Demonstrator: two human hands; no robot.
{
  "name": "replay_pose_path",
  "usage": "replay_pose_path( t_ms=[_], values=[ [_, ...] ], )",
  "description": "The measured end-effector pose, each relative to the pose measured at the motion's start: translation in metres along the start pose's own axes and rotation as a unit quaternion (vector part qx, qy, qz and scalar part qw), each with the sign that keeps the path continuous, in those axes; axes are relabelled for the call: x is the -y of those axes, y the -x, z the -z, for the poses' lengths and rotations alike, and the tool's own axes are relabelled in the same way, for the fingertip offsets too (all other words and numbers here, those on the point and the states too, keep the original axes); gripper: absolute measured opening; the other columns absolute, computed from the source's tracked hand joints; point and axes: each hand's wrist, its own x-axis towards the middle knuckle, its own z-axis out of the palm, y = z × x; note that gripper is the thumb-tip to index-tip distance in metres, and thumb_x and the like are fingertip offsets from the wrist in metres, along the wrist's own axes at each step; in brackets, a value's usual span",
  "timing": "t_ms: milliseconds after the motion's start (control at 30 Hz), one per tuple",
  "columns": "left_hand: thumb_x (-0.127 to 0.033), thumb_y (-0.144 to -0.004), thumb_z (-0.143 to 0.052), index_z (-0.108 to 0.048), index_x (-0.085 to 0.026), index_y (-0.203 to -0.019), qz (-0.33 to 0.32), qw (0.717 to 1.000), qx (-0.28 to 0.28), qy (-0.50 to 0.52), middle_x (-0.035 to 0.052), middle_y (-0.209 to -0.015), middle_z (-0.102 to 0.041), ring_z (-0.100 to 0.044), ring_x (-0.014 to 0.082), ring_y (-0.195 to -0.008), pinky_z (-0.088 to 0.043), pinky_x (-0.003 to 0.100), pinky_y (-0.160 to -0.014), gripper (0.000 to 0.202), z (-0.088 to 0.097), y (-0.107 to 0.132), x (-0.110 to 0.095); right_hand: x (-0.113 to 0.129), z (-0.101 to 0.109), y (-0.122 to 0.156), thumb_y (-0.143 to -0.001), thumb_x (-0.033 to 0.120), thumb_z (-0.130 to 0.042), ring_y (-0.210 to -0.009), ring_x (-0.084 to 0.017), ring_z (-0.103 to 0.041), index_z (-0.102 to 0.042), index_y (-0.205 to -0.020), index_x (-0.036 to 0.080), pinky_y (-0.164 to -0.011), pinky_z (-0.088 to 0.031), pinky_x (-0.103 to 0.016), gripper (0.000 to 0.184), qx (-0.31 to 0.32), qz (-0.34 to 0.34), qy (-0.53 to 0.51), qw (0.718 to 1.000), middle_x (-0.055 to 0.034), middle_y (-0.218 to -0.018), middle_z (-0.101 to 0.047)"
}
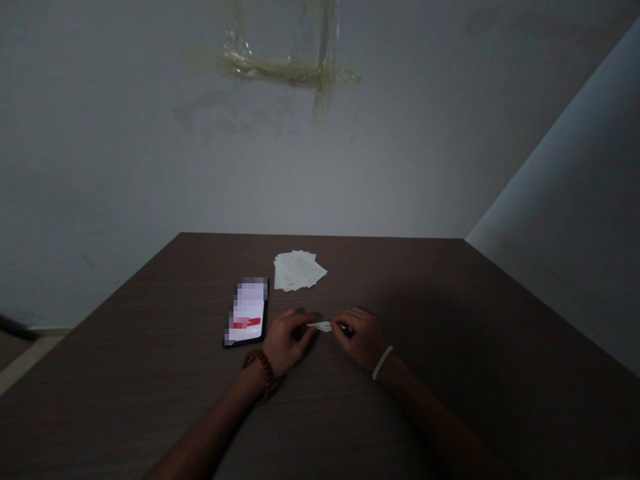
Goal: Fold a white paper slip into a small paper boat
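A small narrow piece of white paper (325,327) spans the gap between my two hands, just above the table. My left hand (287,341) pinches its left end between thumb and fingers. At its right end, my right hand (361,337) is closed in a pinch as well. The paper looks folded or seen nearly edge-on; its ends are hidden by my fingertips. Beyond my hands lies a loose, fanned pile of white paper slips (299,271) with faint print on the upper ones.
A phone (247,312) with a lit screen lies left of the paper pile, close to my left hand. The dark wooden table (200,413) meets a grey wall (400,167) at its far edge. Clear tape (290,72) sticks to the wall. A pale slanted surface rises at the right.
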Motion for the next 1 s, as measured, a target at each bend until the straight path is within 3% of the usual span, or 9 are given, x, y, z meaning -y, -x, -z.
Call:
replay_pose_path(
  t_ms=[267,567,833,1000],
  values=[
    [-0.022,-0.081,-0.059,-0.069,-0.019,-0.1,0.005,1.0,0.011,0.016,0.0038,-0.079,-0.062,-0.058,0.017,-0.074,-0.048,0.028,-0.066,0.022,0.0016,-0.0005,-0.0016,0.0044,-0.0005,-0.0002,-0.082,0.024,-0.058,-0.057,-0.013,-0.053,-0.065,-0.075,0.02,-0.059,-0.039,-0.025,0.011,-0.038,-0.035,-0.034,0.998,-0.0007,-0.063,-0.061],
    [-0.02,-0.079,-0.059,-0.068,-0.019,-0.102,-0.011,0.999,0.016,0.032,0.004,-0.083,-0.063,-0.059,0.0165,-0.077,-0.048,0.028,-0.069,0.024,0.0002,0.0006,0.0012,0.0061,0.0007,0.0004,-0.081,0.022,-0.059,-0.059,-0.013,-0.052,-0.063,-0.075,0.019,-0.061,-0.039,-0.025,0.008,-0.037,-0.005,-0.05,0.998,-0.0002,-0.064,-0.061],
    [-0.021,-0.079,-0.058,-0.069,-0.019,-0.1,0.017,0.998,0.053,0.036,0.0053,-0.084,-0.063,-0.058,0.0182,-0.079,-0.045,0.029,-0.071,0.024,0.0002,-0.0003,0.0013,0.0048,-0.0007,0.0015,-0.08,0.021,-0.06,-0.062,-0.013,-0.053,-0.062,-0.075,0.019,-0.06,-0.038,-0.025,0.006,-0.036,0.016,-0.065,0.997,-0.0007,-0.066,-0.061],
    [-0.022,-0.083,-0.054,-0.071,-0.019,-0.094,0.021,0.997,0.049,0.047,0.0051,-0.08,-0.064,-0.058,0.018,-0.077,-0.044,0.029,-0.071,0.021,0.0035,-0.0002,-0.0026,0.0059,0.0008,0.002,-0.081,0.022,-0.061,-0.064,-0.014,-0.054,-0.063,-0.078,0.019,-0.06,-0.039,-0.025,0.005,-0.03,0.023,-0.068,0.997,-0.0016,-0.069,-0.062]
  ],
)
